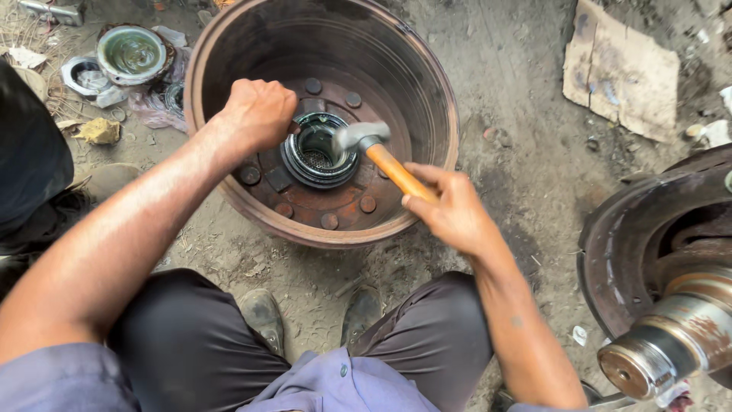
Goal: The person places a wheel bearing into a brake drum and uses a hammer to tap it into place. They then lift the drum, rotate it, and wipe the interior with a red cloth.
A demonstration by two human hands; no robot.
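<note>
A large rusty brake drum (229, 46) lies open side up on the dirt ground. At its centre sits a dark round hub opening (319, 152) ringed by several studs. My left hand (258, 113) is closed in a fist at the left rim of that opening; whatever it grips is hidden. My right hand (451, 207) holds the orange wooden handle of a hammer (364, 141), whose steel head hovers over the opening's right side.
A wheel hub with a protruding axle spindle (671, 336) stands at the right. A piece of cardboard (621, 70) lies at the back right. A tin of green grease (131, 53) and small metal parts sit at the back left. My shoes (263, 314) rest in front of the drum.
</note>
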